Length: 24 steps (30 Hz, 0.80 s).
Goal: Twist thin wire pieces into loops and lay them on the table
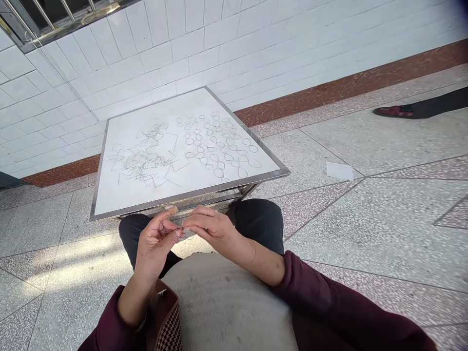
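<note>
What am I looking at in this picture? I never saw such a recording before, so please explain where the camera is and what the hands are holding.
There is no machine here. This one picture comes from a camera worn on a person's head, looking forward and down, so the two bare hands are that person's own. The left hand and the right hand pinch a thin wire above the lap; it is too fine to see its exact shape. In front stands a white table with a metal edge. On it lie zigzag wires on the view's left side and many small wire loops on the right. Behind it is a white tiled wall. At the upper right, another person's red shoe rests on the terrazzo floor.
</note>
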{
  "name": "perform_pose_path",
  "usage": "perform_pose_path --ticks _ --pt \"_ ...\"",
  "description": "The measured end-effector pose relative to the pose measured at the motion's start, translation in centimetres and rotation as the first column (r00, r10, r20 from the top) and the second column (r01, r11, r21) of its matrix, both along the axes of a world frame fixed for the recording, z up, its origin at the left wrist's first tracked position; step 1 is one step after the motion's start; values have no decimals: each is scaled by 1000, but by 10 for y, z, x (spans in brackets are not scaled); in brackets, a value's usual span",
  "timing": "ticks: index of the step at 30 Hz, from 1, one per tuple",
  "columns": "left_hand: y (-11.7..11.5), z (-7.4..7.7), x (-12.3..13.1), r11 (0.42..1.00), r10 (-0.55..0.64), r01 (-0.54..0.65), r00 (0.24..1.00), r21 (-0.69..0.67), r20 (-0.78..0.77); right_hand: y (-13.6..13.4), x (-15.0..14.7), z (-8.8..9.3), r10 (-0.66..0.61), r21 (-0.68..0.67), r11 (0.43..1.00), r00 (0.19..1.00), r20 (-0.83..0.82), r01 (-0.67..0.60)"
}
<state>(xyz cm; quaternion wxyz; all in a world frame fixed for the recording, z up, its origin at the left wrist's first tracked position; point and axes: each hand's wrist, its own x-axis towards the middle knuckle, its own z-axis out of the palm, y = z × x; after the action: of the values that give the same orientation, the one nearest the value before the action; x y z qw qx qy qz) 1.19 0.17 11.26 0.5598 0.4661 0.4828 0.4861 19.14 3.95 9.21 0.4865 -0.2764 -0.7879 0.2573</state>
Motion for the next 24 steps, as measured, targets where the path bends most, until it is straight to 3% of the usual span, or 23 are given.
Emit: perform_pose_path --ticks 10,13,17,24 --pt "0 -1 -1 998 -59 60 998 35 -26 2 4 -2 41 -25 999 999 17 -40" --pt "1 -4 0 999 -10 9 1000 39 21 1 2 -4 53 -191 980 999 -11 -54" --pt "1 -7 2 995 82 -85 994 48 66 -4 -4 -6 56 -434 898 998 -40 -68" --pt "2 -8 3 993 104 -110 989 47 108 -8 -11 -9 43 -513 853 992 -121 -99"
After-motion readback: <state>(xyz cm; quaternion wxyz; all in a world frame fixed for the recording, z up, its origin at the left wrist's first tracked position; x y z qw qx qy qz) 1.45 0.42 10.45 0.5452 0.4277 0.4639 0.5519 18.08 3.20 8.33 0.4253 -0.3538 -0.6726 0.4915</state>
